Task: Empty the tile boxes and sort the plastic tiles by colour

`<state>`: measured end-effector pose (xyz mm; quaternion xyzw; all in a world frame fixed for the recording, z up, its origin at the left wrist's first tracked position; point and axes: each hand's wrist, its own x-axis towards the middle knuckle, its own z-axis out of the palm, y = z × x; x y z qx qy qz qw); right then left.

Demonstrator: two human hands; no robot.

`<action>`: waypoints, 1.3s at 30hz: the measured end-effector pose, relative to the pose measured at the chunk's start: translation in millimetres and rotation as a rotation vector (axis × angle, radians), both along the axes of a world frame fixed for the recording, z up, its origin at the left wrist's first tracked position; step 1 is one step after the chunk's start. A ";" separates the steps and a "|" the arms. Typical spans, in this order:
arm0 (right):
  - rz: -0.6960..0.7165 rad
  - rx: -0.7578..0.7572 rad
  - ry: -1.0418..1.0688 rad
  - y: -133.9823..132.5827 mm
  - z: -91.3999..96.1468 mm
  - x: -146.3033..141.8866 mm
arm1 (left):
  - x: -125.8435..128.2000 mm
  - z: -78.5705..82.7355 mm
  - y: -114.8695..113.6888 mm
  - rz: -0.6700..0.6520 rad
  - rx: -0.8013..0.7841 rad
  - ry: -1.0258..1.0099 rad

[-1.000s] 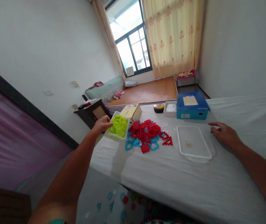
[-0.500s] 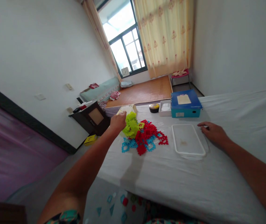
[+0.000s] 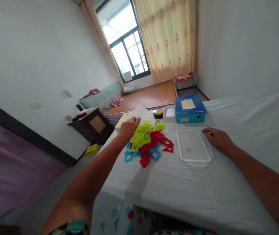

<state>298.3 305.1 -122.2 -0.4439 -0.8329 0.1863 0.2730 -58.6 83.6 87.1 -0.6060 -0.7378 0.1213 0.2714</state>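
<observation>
My left hand (image 3: 130, 126) is closed at the pile's left edge, against several yellow-green toothed plastic pieces (image 3: 141, 137); what its fingers grip is hidden. Behind it shows a white panel (image 3: 139, 112), beside a cream box (image 3: 121, 122) partly covered by the hand. Red toothed pieces (image 3: 155, 138) and blue ones (image 3: 129, 156) lie heaped below and to the right of the yellow-green ones. My right hand (image 3: 219, 138) rests on the sheet, loosely open, its fingertips by the upper right corner of a clear plastic container with a white rim (image 3: 194, 160).
Along the far edge stand a blue box (image 3: 190, 109), a small white box (image 3: 169, 114) and a round black tub with a yellow top (image 3: 158, 113). A white sheet (image 3: 169, 182) covers the surface. A dark cabinet (image 3: 96, 127) stands at the left.
My left hand has moved slightly right. Yellow-green pieces now spread further right over the red ones, and the white panel shows behind the hand. The right hand stays by the container.
</observation>
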 end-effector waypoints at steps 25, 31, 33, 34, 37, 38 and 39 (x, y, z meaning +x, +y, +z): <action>-0.096 -0.177 -0.156 -11.7 12.2 -10.4 | 4.3 -20.2 -15.0 0.028 0.687 -0.911; -0.016 -0.242 -0.037 -8.7 19.7 -4.9 | 52.0 -86.6 -6.8 -0.040 0.543 -1.276; -0.009 -0.265 0.046 -1.9 37.0 6.8 | 66.1 -100.6 -5.1 -0.036 0.522 -1.369; -0.014 -0.248 0.064 0.5 48.4 12.8 | 73.0 -107.0 -3.8 -0.040 0.519 -1.415; -0.070 -0.032 -0.034 -5.4 86.9 20.9 | 94.6 -126.7 3.8 -0.060 0.511 -1.556; -0.080 0.069 -0.095 -13.0 98.9 18.0 | 102.0 -133.6 7.6 -0.055 0.509 -1.595; -0.082 0.162 -0.150 -23.3 109.8 11.9 | 109.3 -140.4 11.7 -0.042 0.509 -1.633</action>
